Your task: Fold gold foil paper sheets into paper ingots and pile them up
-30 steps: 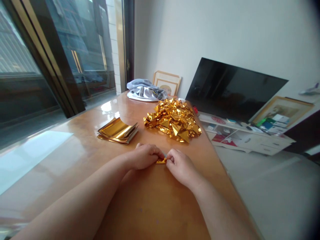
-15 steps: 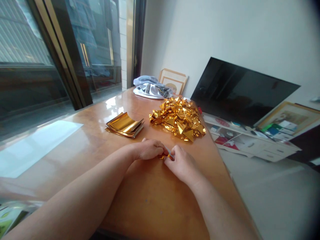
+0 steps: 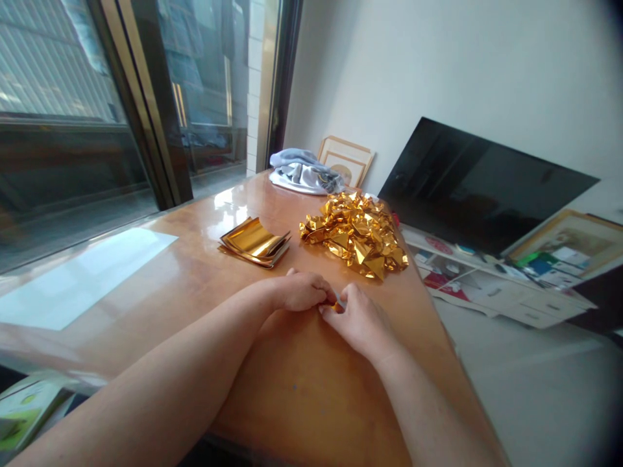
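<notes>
Just above the wooden table, my left hand [image 3: 305, 292] and my right hand [image 3: 357, 318] meet, fingers pinched on a small piece of gold foil paper [image 3: 335, 306]. Some of its pale underside shows between the fingertips; most of the piece is covered by them. Beyond my left hand lies a stack of gold foil sheets [image 3: 254, 241], curling up at the edges. A heap of folded gold foil pieces [image 3: 357, 237] spreads past my right hand, near the table's right side.
The wooden table [image 3: 292, 402] fills the foreground. Folded bluish cloth [image 3: 304, 172] sits at its far end, before leaning picture frames [image 3: 346, 159]. A pale sheet [image 3: 97, 275] lies at left. Beyond the right edge stand a white cabinet [image 3: 501, 292] and a television [image 3: 487, 185].
The view has swung slightly left, so everything sits further right. Both hands keep their pinch on the foil piece, and less of it shows between the fingers now.
</notes>
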A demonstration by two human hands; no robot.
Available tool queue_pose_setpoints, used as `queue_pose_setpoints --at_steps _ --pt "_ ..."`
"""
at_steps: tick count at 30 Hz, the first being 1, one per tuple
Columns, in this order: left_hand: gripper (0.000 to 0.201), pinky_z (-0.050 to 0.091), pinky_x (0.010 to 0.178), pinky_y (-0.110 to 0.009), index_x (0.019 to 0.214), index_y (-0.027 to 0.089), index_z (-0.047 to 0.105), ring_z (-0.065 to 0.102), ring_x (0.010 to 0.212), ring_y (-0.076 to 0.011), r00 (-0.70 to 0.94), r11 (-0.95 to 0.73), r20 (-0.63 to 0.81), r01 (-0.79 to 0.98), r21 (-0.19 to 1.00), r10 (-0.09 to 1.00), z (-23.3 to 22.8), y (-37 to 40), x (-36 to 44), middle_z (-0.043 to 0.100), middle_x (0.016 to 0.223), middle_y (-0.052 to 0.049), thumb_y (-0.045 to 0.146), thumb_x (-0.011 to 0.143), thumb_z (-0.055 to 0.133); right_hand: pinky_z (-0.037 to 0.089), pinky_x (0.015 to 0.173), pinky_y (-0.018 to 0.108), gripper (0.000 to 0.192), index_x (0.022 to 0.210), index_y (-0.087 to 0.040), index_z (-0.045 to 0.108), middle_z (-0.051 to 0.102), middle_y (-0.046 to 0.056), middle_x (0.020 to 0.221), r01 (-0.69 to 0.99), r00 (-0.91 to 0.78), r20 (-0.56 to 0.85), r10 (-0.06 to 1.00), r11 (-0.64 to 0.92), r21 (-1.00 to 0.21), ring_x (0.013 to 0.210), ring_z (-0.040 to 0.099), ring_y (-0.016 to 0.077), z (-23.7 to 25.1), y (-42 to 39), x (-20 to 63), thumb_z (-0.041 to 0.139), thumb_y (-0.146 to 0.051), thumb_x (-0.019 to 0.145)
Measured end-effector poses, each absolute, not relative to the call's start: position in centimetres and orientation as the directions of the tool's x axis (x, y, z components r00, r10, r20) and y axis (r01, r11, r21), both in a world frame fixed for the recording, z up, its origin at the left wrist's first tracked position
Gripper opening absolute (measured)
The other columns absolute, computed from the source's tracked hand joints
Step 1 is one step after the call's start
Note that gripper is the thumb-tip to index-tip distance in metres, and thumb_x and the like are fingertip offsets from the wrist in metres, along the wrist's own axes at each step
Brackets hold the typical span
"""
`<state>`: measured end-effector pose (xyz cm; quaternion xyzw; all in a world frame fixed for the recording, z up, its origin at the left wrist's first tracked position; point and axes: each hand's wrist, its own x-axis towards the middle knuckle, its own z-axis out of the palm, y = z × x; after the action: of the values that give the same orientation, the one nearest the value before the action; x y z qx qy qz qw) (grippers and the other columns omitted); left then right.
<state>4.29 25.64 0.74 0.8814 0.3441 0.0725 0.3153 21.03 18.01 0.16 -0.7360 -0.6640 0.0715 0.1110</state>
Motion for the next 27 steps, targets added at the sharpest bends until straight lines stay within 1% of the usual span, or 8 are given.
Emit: queue_pose_setpoints --at_steps 4,6,8,10,13,19,24,27 --pt "0.033 0.031 0.101 -0.043 0.105 0.039 0.075 0.065 0.100 -0.0226 0.745 -0.586 -0.071 0.576 0.569 0.663 0.9 25.2 4.3 0.077 0.107 0.004 0.028 0.089 0.049 0.031 0.056 0.027 0.040 0.091 -0.022 0.055 0.065 0.003 0.080 0.915 0.035 0.066 0.997 -0.006 -0.402 0.069 0.059 0.0186 -0.4 18.2 22.3 0.071 -0.055 0.074" --pt "0.031 0.031 0.099 -0.042 0.104 0.039 0.076 0.065 0.096 -0.0224 0.739 -0.598 -0.041 0.575 0.558 0.672 0.6 25.1 4.3 0.077 0.102 0.004 0.030 0.088 0.052 0.033 0.057 0.025 0.030 0.090 -0.022 0.056 0.064 0.000 0.076 0.838 0.005 0.087 0.996 0.044 -0.544 0.066 0.057 0.0165 -0.7 18.4 23.7 0.065 -0.049 0.080" --pt "0.028 0.031 0.098 -0.041 0.103 0.039 0.077 0.065 0.094 -0.0222 0.726 -0.603 -0.001 0.571 0.557 0.687 0.2 25.1 4.4 0.077 0.100 0.004 0.031 0.086 0.055 0.035 0.057 0.025 0.018 0.083 -0.021 0.056 0.062 -0.001 0.072 0.765 0.065 0.123 0.990 0.030 -0.644 0.064 0.055 0.0153 -1.0 18.7 25.2 0.056 -0.039 0.084" --pt "0.027 0.031 0.097 -0.040 0.101 0.038 0.077 0.065 0.093 -0.0218 0.718 -0.604 0.025 0.566 0.561 0.696 -0.1 25.1 4.5 0.077 0.098 0.004 0.031 0.085 0.056 0.036 0.058 0.025 0.013 0.080 -0.020 0.057 0.060 -0.002 0.070 0.728 0.146 0.149 0.978 -0.004 -0.685 0.063 0.053 0.0151 -1.2 19.0 26.5 0.053 -0.033 0.082" --pt "0.025 0.031 0.098 -0.039 0.100 0.037 0.078 0.064 0.095 -0.0216 0.707 -0.601 0.040 0.569 0.561 0.706 -0.4 25.1 4.7 0.077 0.099 0.003 0.032 0.085 0.058 0.039 0.060 0.025 0.013 0.081 -0.020 0.060 0.062 -0.001 0.071 0.695 0.160 0.124 0.979 -0.022 -0.719 0.065 0.055 0.0154 -1.4 19.2 27.2 0.054 -0.031 0.080" --pt "0.023 0.030 0.097 -0.039 0.096 0.036 0.077 0.065 0.098 -0.0217 0.685 -0.605 0.067 0.588 0.537 0.726 -0.7 25.2 4.9 0.077 0.099 0.003 0.031 0.085 0.057 0.037 0.059 0.024 0.015 0.085 -0.020 0.063 0.065 -0.001 0.074 0.756 0.026 0.066 0.997 0.023 -0.654 0.066 0.057 0.0148 -2.2 18.8 25.6 0.060 -0.035 0.082" --pt "0.024 0.032 0.093 -0.038 0.097 0.034 0.076 0.065 0.100 -0.0221 0.687 -0.627 0.096 0.586 0.513 0.720 -0.8 25.2 5.0 0.077 0.101 0.003 0.026 0.085 0.056 0.035 0.060 0.023 0.008 0.079 -0.021 0.060 0.063 0.000 0.077 0.858 -0.048 0.149 0.988 0.117 -0.500 0.069 0.055 0.0140 -1.9 18.5 24.7 0.059 -0.027 0.084" --pt "0.020 0.034 0.090 -0.036 0.092 0.030 0.073 0.066 0.094 -0.0210 0.671 -0.617 0.095 0.605 0.504 0.735 -0.8 25.1 5.0 0.077 0.095 0.003 0.025 0.084 0.056 0.035 0.063 0.023 0.008 0.076 -0.021 0.059 0.062 0.000 0.079 0.892 -0.100 0.194 0.976 0.174 -0.417 0.073 0.056 0.0140 -1.3 18.3 24.3 0.057 -0.019 0.084"
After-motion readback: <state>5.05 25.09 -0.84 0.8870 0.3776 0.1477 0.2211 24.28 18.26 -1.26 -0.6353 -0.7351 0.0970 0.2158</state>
